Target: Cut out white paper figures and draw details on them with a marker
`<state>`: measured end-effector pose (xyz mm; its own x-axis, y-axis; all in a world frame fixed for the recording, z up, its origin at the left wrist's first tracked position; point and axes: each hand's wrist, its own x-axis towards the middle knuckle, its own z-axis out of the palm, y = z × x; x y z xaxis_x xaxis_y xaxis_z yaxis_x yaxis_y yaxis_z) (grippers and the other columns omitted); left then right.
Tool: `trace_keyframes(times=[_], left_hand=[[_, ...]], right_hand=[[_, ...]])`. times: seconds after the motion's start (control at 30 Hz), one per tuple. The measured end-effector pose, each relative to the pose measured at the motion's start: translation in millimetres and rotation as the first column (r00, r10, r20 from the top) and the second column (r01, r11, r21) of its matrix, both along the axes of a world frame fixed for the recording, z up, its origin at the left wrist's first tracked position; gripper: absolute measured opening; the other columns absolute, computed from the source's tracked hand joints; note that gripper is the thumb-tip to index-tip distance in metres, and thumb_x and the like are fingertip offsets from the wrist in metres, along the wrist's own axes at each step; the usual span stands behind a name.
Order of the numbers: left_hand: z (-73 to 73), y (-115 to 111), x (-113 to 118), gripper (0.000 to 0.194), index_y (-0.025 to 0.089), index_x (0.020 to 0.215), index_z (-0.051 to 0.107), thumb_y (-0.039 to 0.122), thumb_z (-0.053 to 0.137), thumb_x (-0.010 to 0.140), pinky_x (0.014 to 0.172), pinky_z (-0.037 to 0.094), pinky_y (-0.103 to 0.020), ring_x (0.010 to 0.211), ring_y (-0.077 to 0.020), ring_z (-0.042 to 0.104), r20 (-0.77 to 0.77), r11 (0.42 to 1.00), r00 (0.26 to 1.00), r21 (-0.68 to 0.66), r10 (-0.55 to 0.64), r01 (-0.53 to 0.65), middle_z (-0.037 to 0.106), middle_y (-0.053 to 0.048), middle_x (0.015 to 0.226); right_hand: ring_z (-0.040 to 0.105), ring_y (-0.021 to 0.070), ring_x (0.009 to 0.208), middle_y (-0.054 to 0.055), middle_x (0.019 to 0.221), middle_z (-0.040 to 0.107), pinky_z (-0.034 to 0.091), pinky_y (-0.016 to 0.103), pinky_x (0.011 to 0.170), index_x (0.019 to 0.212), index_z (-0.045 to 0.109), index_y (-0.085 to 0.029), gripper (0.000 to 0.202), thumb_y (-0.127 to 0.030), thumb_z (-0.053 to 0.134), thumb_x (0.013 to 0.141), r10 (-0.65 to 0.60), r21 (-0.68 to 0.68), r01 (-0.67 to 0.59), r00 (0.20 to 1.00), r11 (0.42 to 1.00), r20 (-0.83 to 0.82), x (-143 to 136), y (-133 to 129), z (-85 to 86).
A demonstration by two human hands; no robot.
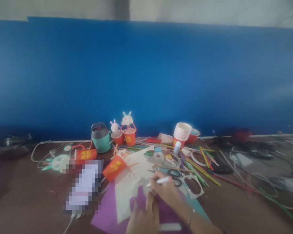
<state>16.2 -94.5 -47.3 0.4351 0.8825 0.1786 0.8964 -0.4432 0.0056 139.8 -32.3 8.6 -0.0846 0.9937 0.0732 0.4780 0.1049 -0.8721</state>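
My right hand [164, 188] is closed around a white marker [161, 181] with a reddish end, its tip pointing down to the left. The tip is at a small pale round piece [146, 189], which lies over white and purple paper. My left hand [144, 214] presses fingertips on the lower edge of this piece, holding it down. Blur hides whether it is a ring or a disc. Beneath both hands is purple paper [104, 211], partly covered by a white sheet [123, 198]. Scissors with dark handles [174, 174] lie just beyond my right hand.
A tilted red paper cup [114, 167] and a blurred-out phone [84, 187] are on the left. Behind stand a teal jug [101, 138], a cup with a rabbit figure [129, 136] and stacked cups [182, 131]. Coloured sticks [195, 172] and a cut-out white card [192, 187] lie right.
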Motion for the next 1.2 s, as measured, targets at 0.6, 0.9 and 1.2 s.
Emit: trace_keyframes(times=[0.6,0.9,1.2], left_hand=[[10.8,-1.6,-1.0,0.049,0.016,0.126,0.058,0.031,0.061,0.079,0.074,0.051,-0.051,0.093,-0.0355,0.063,-0.037,0.999,0.999,0.046,-0.008,0.009,0.059,-0.022,0.12],[2.3,-1.0,-0.7,0.041,0.017,0.123,0.061,0.028,0.057,0.083,0.076,0.052,-0.052,0.092,-0.0332,0.064,-0.022,0.996,1.0,0.088,-0.002,0.004,0.06,-0.019,0.121],[0.6,-0.6,-1.4,0.044,0.019,0.11,0.068,0.004,0.051,0.073,0.073,0.053,-0.047,0.091,-0.0319,0.064,0.006,0.977,1.0,0.211,0.0,-0.001,0.063,-0.013,0.116]], right_hand=[[0.052,0.0141,0.054,-0.004,0.053,0.052,0.043,0.022,0.051,0.059,0.044,-0.023,0.016,-0.026,0.049,0.074,-0.007,-0.015,0.006,0.999,1.0,-0.037,-1.0,-0.2,2.4],[0.05,0.0144,0.053,-0.003,0.052,0.052,0.043,0.025,0.052,0.058,0.044,-0.023,0.017,-0.03,0.049,0.073,-0.016,-0.042,0.01,0.992,0.999,-0.122,0.2,1.6,6.2],[0.044,0.0145,0.045,-0.002,0.043,0.043,0.042,0.027,0.048,0.045,0.042,-0.024,0.04,-0.046,0.043,0.078,-0.169,-0.107,0.147,0.956,0.983,-0.239,8.6,5.3,23.9]])
